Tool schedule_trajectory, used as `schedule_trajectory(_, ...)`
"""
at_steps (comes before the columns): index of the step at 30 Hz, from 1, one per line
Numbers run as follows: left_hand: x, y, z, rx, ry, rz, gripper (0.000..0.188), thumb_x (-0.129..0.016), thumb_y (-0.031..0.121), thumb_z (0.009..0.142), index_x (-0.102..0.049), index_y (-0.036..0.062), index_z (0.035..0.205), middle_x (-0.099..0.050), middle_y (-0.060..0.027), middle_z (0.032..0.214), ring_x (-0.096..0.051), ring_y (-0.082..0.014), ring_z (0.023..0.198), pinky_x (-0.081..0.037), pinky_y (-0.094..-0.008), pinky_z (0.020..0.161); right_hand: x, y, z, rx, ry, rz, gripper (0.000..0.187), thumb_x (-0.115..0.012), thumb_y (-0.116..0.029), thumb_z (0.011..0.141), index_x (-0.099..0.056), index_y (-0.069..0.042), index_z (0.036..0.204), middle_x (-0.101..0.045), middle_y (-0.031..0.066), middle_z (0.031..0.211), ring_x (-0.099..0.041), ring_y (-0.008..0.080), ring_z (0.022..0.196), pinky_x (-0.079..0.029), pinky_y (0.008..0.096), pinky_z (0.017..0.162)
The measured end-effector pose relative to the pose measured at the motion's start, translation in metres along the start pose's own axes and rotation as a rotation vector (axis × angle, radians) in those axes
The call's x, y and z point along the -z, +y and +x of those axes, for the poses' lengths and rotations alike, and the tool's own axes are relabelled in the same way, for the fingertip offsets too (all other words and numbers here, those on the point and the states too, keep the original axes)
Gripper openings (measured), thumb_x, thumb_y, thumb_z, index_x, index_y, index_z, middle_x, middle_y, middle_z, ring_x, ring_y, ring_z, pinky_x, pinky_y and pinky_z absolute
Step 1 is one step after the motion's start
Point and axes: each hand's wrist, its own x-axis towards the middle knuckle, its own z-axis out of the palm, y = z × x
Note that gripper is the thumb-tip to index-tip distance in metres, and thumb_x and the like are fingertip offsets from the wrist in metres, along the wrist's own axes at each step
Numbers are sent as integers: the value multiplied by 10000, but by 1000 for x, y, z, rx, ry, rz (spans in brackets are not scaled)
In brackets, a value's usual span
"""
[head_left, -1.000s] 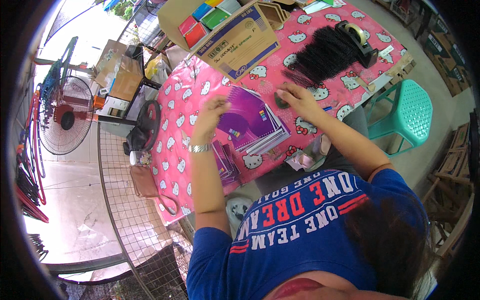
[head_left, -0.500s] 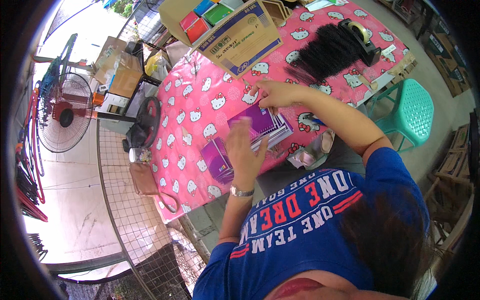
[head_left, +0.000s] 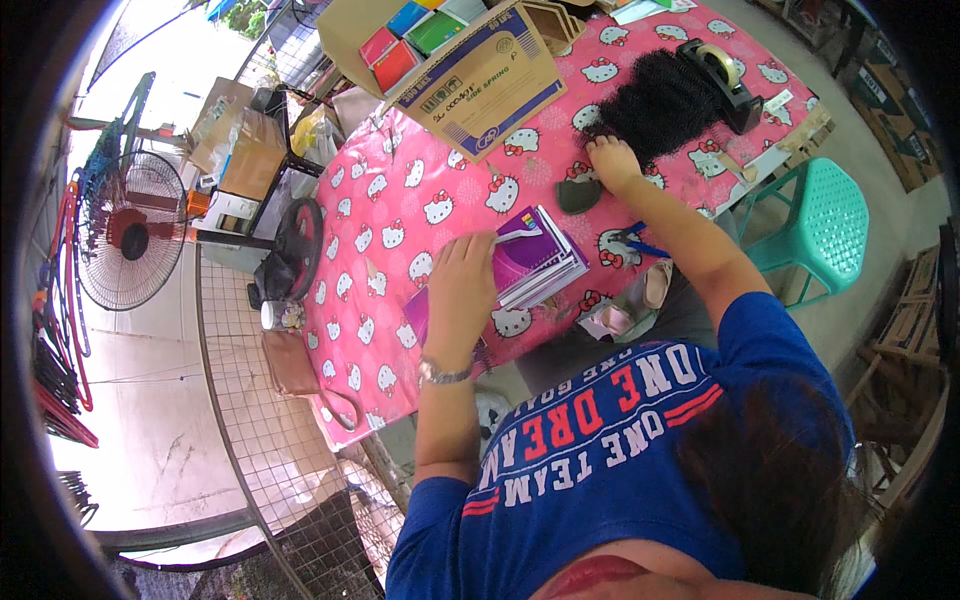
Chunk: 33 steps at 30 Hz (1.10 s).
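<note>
My left hand (head_left: 463,285) is bent over the left side of a stack of purple notebooks (head_left: 538,250), its fingers close together at the cover's edge. White page edges and dark spiral bindings show along the stack's near side. Another purple notebook (head_left: 418,312) lies partly hidden under my left wrist. Farther right, my right hand (head_left: 613,163) has its fingers curled at the near-left edge of a heap of black spiral binding coils (head_left: 655,105); what is between the fingertips is too small to make out. A dark green, rounded piece (head_left: 578,196) lies beside that hand.
Blue-handled pliers (head_left: 632,242) lie by my right forearm. An open cardboard box (head_left: 485,85) with coloured packs stands at the back, and a tape dispenser (head_left: 728,85) beyond the coils. A green stool (head_left: 815,225) is at the right, a fan (head_left: 130,235) at the left.
My right hand has left the notebook stack and moved right to the black coils, uncovering the dark green piece. My left hand has shifted slightly left and now bends over the notebooks.
</note>
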Motion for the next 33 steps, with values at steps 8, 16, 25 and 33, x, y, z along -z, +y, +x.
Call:
schedule_trajectory(8,-29,-4,7,-16,226,-15,157,-492,105,939,-573,29,1049,-599,-143,963,-545,-318,931,-366,-414,863,86,9,17,73,75,734,287,-574,-50,788,-668,-37,1059,-591,148,1051,-605,286,954,-494,397,836)
schedule_trajectory(16,-29,5,7,-36,212,-76,189,-619,127,865,-593,54,1038,-612,-105,957,-551,-287,931,-360,-402,858,193,-43,-40,491,-32,1264,242,-668,-42,794,-701,-61,1034,-598,111,947,-585,277,910,-475,371,806)
schedule_trajectory(25,-30,7,7,-32,243,-90,154,-643,125,847,-619,71,989,-624,-81,930,-563,-267,901,-367,-390,851,200,-43,-44,553,-76,1083,199,-628,-85,863,-690,-71,1052,-636,114,912,-619,290,855,-491,391,763)
schedule_trajectory(33,-36,7,5,5,267,-55,167,-632,145,846,-614,78,998,-623,-94,941,-564,-279,919,-375,-407,859,183,-42,-40,672,-90,1091,305,-625,-164,900,-622,-58,1186,-626,109,863,-612,206,794,-482,358,759)
